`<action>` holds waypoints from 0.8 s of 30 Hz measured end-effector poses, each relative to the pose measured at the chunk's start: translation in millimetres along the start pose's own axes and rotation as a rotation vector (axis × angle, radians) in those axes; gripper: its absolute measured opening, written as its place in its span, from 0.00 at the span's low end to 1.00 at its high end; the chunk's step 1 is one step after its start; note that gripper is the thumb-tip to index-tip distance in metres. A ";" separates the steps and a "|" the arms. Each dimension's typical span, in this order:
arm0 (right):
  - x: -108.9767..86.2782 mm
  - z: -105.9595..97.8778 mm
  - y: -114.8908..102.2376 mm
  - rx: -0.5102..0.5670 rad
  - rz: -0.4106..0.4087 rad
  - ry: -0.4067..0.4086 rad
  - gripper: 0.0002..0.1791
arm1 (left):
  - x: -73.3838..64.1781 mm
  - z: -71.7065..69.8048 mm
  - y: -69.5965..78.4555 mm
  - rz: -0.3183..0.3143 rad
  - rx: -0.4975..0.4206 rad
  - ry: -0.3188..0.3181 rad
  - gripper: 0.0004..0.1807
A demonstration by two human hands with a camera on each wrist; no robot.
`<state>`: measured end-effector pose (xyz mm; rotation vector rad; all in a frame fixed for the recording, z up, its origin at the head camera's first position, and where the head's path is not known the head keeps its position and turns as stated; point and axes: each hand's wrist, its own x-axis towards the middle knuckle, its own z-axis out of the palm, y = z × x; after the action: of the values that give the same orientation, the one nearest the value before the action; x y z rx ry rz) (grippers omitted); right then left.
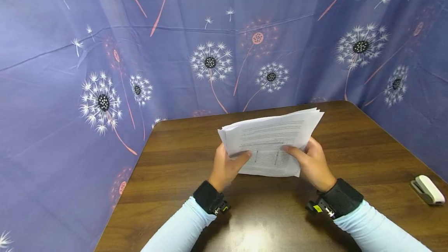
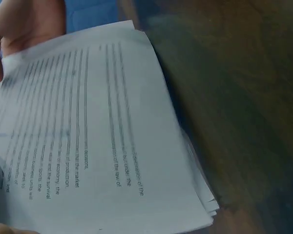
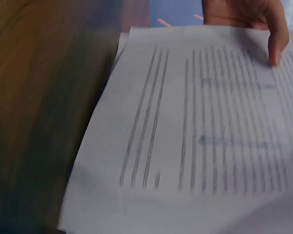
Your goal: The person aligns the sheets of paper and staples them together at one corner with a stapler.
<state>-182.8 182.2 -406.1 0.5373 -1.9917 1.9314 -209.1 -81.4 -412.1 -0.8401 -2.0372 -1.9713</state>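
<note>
A stack of printed paper sheets (image 1: 269, 139) is held above the table, tilted, with its edges slightly uneven. My left hand (image 1: 229, 164) grips its left side, thumb on the printed face and fingers hidden behind. On the right side my right hand (image 1: 313, 162) holds it the same way. In the left wrist view the top sheet (image 2: 97, 126) shows lines of text, and several loose corners stick out at its edge. The right wrist view shows the printed sheet (image 3: 185, 122) with the left hand (image 3: 254, 24) at its far edge.
A white stapler (image 1: 428, 189) lies near the right edge of the brown wooden table (image 1: 175, 174). Behind and beside the table hangs a blue curtain (image 1: 168, 69) with dandelion prints. Both wrists wear black straps (image 1: 341, 197) with small devices.
</note>
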 end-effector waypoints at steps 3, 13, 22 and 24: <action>3.9 -1.1 -1.6 -0.067 -0.019 0.004 0.21 | -0.1 -0.2 3.5 -0.003 0.012 0.007 0.22; 2.4 -8.0 9.5 -0.013 -0.019 -0.014 0.20 | 6.4 -8.5 0.6 -0.019 -0.025 -0.033 0.22; -1.4 -3.3 8.3 0.030 -0.047 0.009 0.20 | 2.6 -9.3 1.9 0.047 -0.022 -0.048 0.21; -1.7 -4.3 10.4 0.042 -0.040 -0.006 0.20 | 1.7 -10.9 -0.9 0.038 -0.019 -0.053 0.21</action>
<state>-186.4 186.8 -415.9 0.5902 -1.9327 1.9535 -213.6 -91.4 -411.0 -0.9381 -2.0182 -1.9720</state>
